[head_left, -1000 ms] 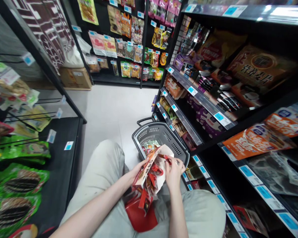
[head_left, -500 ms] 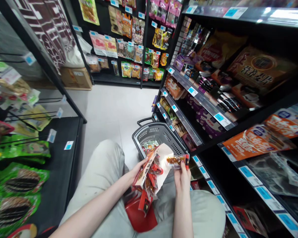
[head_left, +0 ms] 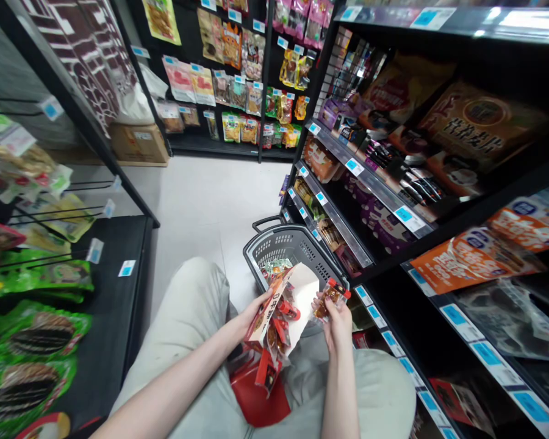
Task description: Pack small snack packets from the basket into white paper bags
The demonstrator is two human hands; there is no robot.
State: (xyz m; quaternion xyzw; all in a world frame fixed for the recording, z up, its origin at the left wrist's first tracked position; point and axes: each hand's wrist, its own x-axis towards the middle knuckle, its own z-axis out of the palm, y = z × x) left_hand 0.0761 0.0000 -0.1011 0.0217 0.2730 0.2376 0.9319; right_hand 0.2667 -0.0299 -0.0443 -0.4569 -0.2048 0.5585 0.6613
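1. Some fingers of the left hand [head_left: 254,312] are hidden behind the open snack package [head_left: 266,314].
2. Print on the small wrapped snack [head_left: 326,303] seems too blurred to read.
3. Lower-left green bags [head_left: 21,390] are cut off.

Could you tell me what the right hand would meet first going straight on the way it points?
The right hand, holding a small packet, would probably meet the grey basket's rim, though depth is unclear.
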